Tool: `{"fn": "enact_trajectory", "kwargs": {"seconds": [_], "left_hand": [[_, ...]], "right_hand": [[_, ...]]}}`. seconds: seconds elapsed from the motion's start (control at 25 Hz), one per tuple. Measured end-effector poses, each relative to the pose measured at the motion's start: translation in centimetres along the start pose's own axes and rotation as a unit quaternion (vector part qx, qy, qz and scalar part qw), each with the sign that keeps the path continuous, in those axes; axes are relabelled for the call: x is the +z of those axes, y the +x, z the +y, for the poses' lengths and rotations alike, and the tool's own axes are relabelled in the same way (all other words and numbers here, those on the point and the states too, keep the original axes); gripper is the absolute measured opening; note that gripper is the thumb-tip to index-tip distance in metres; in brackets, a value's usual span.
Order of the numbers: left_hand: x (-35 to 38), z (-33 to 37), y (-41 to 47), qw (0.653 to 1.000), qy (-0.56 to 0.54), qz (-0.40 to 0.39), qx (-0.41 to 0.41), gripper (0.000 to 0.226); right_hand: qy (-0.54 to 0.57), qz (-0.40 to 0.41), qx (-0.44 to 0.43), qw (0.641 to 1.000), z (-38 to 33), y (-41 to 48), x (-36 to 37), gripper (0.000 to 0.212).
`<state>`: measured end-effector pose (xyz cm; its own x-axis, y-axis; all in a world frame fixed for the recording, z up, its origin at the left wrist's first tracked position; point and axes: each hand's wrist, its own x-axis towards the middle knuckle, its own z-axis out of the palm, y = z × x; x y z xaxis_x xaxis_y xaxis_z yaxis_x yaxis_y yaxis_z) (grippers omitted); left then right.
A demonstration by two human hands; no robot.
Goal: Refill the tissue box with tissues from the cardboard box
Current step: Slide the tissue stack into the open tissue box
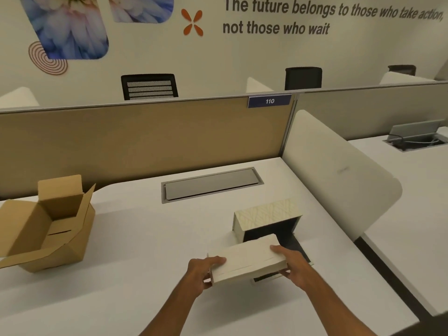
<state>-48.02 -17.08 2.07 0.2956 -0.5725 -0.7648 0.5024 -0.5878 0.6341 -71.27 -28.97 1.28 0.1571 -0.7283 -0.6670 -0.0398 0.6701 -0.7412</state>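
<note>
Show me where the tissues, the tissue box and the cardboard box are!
tissues (247, 259), head view, on the top face of the white stack held in both hands.
tissue box (269, 212), head view, on its patterned top.
cardboard box (72, 243), head view, on its right outer wall.

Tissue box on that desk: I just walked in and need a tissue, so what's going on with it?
A person is refilling it. Both hands, the left hand and right hand, hold a white stack of tissues at the dark open end of the tissue box, which lies on the white desk. The stack is only starting to go in. The cardboard box sits open to the left.
</note>
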Motion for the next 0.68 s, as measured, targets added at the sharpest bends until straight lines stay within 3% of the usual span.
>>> {"fn": "enact_trajectory", "kwargs": {"seconds": [0.4, 0.68], "left_hand": [[10.4, -1.1, 2.3, 0.998, 0.004, 0.068, -0.004, 0.061], [13.3, -0.9, 4.1, 0.991, -0.011, 0.133, -0.009, 0.058]], "right_hand": [[-0.072, -0.012, 0.032, 0.997, -3.9, 6.8, -8.4, 0.03], [-0.107, -0.018, 0.043, 0.993, -4.5, 10.8, -9.6, 0.044]]}}
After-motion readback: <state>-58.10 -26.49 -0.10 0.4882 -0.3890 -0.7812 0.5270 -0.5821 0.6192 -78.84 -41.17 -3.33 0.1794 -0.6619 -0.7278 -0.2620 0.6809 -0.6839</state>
